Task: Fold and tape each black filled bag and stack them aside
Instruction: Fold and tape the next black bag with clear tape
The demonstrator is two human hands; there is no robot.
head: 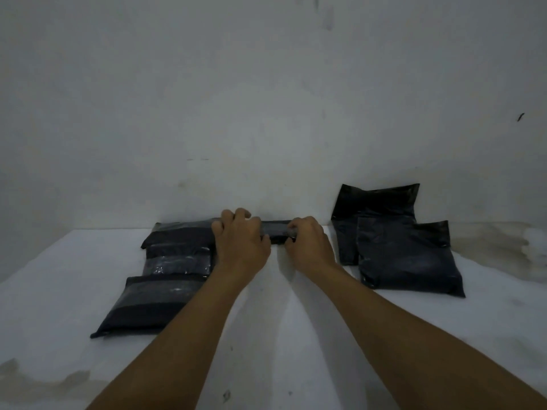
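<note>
At twelve o'clock on the tabletop (pixel 266 335) the folded black bag (pixel 273 229) lies long axis nine-to-three, my left hand (pixel 241 244) pressing its nine o'clock end with curled fingers, my right hand (pixel 307 244) pinching tape (pixel 288 233) at its three o'clock end.

Just a white tabletop (pixel 296 335) pushed up against a plain pale wall (pixel 266 99). The tabletop's got brownish stains at its near left corner and along the far right edge, and the wall has a few dark scuffs.
</note>
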